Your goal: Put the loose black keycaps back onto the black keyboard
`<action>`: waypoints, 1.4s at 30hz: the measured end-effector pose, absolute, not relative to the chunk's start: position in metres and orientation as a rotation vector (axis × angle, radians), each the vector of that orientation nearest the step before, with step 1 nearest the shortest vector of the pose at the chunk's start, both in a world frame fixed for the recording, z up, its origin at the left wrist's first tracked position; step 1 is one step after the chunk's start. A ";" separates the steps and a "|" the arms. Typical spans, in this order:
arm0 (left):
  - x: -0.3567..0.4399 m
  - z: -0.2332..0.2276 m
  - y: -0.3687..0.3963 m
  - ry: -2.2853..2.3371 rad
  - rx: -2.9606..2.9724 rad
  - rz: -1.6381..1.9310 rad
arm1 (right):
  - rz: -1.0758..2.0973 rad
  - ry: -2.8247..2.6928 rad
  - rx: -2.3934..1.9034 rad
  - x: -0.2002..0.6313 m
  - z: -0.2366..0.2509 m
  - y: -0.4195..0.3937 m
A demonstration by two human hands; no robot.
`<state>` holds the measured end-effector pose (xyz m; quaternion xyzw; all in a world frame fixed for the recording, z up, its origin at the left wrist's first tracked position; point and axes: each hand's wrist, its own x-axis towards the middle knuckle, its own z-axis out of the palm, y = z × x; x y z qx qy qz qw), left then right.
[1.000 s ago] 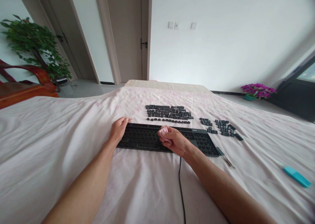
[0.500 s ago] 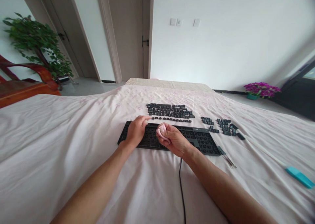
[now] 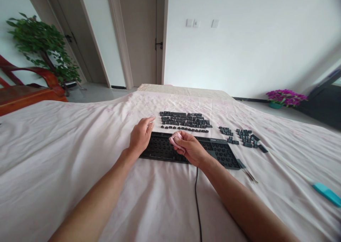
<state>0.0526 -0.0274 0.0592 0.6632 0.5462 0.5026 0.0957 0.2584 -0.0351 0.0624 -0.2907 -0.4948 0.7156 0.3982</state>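
Note:
A black keyboard (image 3: 160,148) with its keycaps off lies across the pink bedsheet. Over its middle, my right hand (image 3: 193,148) grips a crumpled pink cloth (image 3: 176,138). My left hand (image 3: 141,135) is at the keyboard's left end, fingers stretched forward and holding nothing; it hides that corner. Whether this hand touches the keyboard, I cannot tell. Behind the keyboard, loose black keycaps (image 3: 183,119) are laid out in rows. More keycaps (image 3: 246,137) lie in a group to the right.
Metal tweezers (image 3: 250,176) rest off the keyboard's right end. Farther right is a turquoise-handled brush (image 3: 327,194). The keyboard's cable (image 3: 197,203) runs toward me between my arms. Beyond the bed stand a wooden chair (image 3: 32,89) and a leafy plant (image 3: 42,43).
My left hand has shifted left and slightly up, uncovering more of the keyboard. The right hand keeps the cloth over nearly the same spot. The whole view has shifted slightly.

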 end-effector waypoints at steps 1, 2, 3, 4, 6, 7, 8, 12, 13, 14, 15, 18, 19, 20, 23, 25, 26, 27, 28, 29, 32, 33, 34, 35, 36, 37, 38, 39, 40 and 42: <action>0.049 0.059 -0.026 1.587 1.886 1.481 | 1.783 -1.290 -0.766 0.258 0.062 -0.035; 0.049 0.059 -0.026 1.530 1.821 1.450 | 1.749 -1.323 -0.799 0.257 0.061 -0.035; 0.050 0.059 -0.027 1.462 1.768 1.409 | 1.708 -1.347 -0.836 0.256 0.059 -0.035; 0.053 0.060 -0.028 1.393 1.727 1.363 | 1.662 -1.362 -0.874 0.254 0.057 -0.036; 0.062 0.062 -0.032 1.288 1.663 1.291 | 1.573 -1.361 -0.931 0.251 0.052 -0.037; 0.067 0.063 -0.033 1.235 1.650 1.251 | 1.536 -1.353 -0.949 0.250 0.049 -0.037; 0.070 0.063 -0.035 1.181 1.648 1.211 | 1.507 -1.347 -0.958 0.249 0.047 -0.037; 0.078 0.059 -0.037 1.046 1.651 1.122 | 1.439 -1.359 -0.982 0.251 0.044 -0.035; 0.078 0.057 -0.037 1.046 1.643 1.127 | 1.424 -1.365 -0.988 0.252 0.044 -0.035; 0.079 0.055 -0.037 1.053 1.635 1.137 | 1.408 -1.370 -0.990 0.252 0.045 -0.035; 0.079 0.054 -0.037 1.060 1.629 1.148 | 1.389 -1.371 -0.992 0.252 0.045 -0.035; 0.082 0.052 -0.037 1.064 1.584 1.193 | 1.354 -1.322 -1.002 0.251 0.047 -0.036; 0.083 0.052 -0.038 1.060 1.557 1.207 | 1.362 -1.292 -1.004 0.251 0.048 -0.037; 0.083 0.052 -0.038 1.056 1.531 1.216 | 1.382 -1.266 -1.001 0.250 0.048 -0.037; 0.084 0.055 -0.039 1.067 1.515 1.192 | 1.432 -1.250 -0.974 0.250 0.048 -0.036; 0.081 0.057 -0.038 1.097 1.597 1.160 | 1.397 -1.324 -0.978 0.251 0.048 -0.034; 0.077 0.058 -0.036 1.127 1.663 1.154 | 1.358 -1.394 -0.994 0.253 0.048 -0.032; 0.073 0.058 -0.034 1.173 1.736 1.160 | 1.301 -1.485 -1.019 0.254 0.047 -0.031; 0.067 0.057 -0.031 1.252 1.800 1.190 | 1.221 -1.592 -1.046 0.255 0.047 -0.030; 0.059 0.055 -0.027 1.352 1.855 1.212 | 1.118 -1.710 -1.067 0.257 0.046 -0.029; 0.033 0.044 -0.015 1.674 1.834 1.273 | 0.791 -2.032 -1.043 0.258 0.043 -0.029; 0.024 0.039 -0.011 1.726 1.799 1.271 | 0.713 -2.104 -1.016 0.258 0.043 -0.030; 0.016 0.034 -0.007 1.757 1.768 1.286 | 0.658 -2.155 -0.997 0.257 0.043 -0.032; 0.009 0.029 -0.004 1.761 1.740 1.305 | 0.621 -2.185 -0.989 0.256 0.043 -0.034; 0.004 0.024 -0.002 1.750 1.702 1.318 | 0.593 -2.202 -0.992 0.255 0.044 -0.035; 0.000 0.020 0.000 1.722 1.672 1.318 | 0.569 -2.217 -1.000 0.253 0.045 -0.036; -0.002 0.017 0.001 1.686 1.643 1.318 | 0.549 -2.236 -1.007 0.251 0.046 -0.037; -0.004 0.014 0.001 1.644 1.619 1.318 | 0.531 -2.261 -1.009 0.249 0.047 -0.037; -0.005 0.013 0.001 1.599 1.597 1.317 | 0.513 -2.291 -1.006 0.246 0.048 -0.037; -0.006 0.011 0.000 1.510 1.548 1.324 | 0.473 -2.351 -0.992 0.238 0.050 -0.036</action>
